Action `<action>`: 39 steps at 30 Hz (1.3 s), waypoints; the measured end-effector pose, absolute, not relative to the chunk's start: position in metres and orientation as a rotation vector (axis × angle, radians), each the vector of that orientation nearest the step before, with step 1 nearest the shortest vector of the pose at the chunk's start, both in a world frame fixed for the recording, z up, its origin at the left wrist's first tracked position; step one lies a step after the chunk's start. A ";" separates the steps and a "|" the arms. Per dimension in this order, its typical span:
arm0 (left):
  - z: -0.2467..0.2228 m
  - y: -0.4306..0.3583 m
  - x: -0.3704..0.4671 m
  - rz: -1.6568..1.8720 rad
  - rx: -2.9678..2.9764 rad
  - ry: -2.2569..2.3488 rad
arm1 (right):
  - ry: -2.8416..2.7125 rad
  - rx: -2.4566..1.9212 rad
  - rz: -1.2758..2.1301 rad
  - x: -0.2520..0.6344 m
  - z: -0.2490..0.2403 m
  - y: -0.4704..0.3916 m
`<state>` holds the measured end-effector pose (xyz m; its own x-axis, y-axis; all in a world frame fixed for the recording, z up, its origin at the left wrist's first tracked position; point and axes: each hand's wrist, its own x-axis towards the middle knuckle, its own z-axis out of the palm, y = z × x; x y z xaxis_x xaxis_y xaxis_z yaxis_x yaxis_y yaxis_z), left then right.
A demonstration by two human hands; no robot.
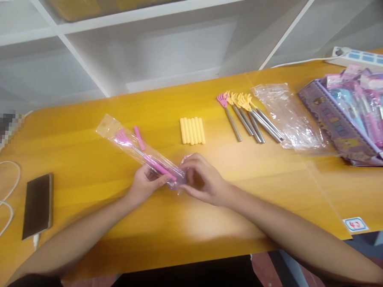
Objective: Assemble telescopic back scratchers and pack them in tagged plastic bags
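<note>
My left hand [146, 184] holds a clear plastic sleeve [107, 128] with a pink hand-shaped scratcher [160, 164] inside, its claw end toward the upper left. At the sleeve's lower right end, the fingers of my right hand [202, 180] pinch the plastic edge. A loose pink tube [139, 138] lies just behind the sleeve. Several yellow tubes [192, 131] sit side by side further back. To their right lie several metal-handled scratchers with yellow claws [244, 102], and one with a pink claw [222, 99].
Clear plastic bags [292, 119] lie beside a patterned box [336, 125] of packaged scratchers at the right. A power strip [369, 57] is behind it. At the left are a phone [38, 206] and white cables [13, 207]. White shelving [166, 13] borders the table's back edge.
</note>
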<state>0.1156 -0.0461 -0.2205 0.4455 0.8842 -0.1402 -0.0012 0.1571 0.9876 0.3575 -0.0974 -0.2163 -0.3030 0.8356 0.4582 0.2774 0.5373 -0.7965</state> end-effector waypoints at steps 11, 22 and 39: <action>-0.217 -0.042 0.119 0.848 0.988 0.871 | -1.970 -0.991 0.554 0.364 -0.214 -0.098; -0.222 -0.041 0.116 0.777 1.052 0.828 | -2.051 -0.932 0.379 0.366 -0.212 -0.100; -0.225 -0.040 0.114 0.742 1.031 0.842 | -1.790 -0.878 1.004 0.365 -0.205 -0.096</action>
<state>0.1145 -0.0400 -0.2252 0.4834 0.8424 -0.2381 -0.1299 0.3380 0.9321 0.3650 -0.0965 -0.2051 -0.3642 0.8642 0.3472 0.1545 0.4237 -0.8925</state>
